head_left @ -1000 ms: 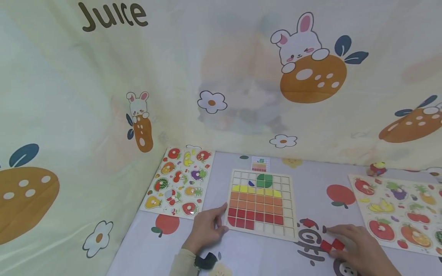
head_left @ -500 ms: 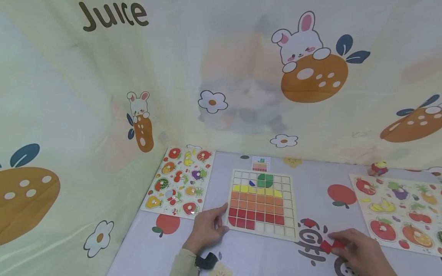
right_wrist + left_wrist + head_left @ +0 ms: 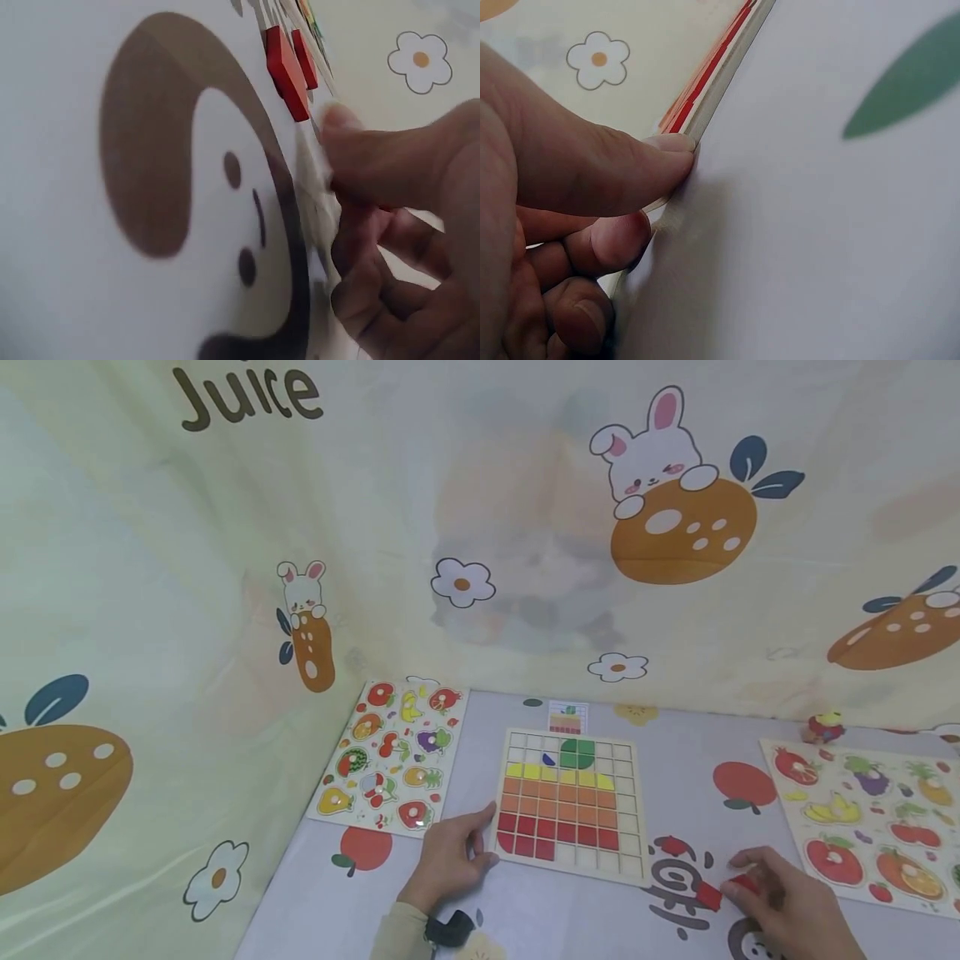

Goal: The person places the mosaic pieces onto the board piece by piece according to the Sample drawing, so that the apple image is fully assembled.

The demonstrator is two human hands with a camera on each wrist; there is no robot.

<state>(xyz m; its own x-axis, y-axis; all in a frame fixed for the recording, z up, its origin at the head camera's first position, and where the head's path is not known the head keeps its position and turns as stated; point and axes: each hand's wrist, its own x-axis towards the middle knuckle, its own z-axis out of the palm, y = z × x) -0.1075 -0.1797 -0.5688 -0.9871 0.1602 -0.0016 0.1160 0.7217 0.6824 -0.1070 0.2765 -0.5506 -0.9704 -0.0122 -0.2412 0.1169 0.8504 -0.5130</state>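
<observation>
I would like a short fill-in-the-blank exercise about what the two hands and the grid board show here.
1. The left hand touches the ____ edge of the grid board.
2. The right hand pinches a small ____ tile.
3. The bottom row of the grid board holds ____ tiles.
4. The green piece sits near the board's ____ edge.

Missing words: left; red; no; far

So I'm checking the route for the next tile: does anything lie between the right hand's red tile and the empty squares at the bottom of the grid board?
Nothing visible does. Between the right hand with its red tile and the grid board lies flat printed tablecloth; a loose red tile sits beside the hand.
</observation>
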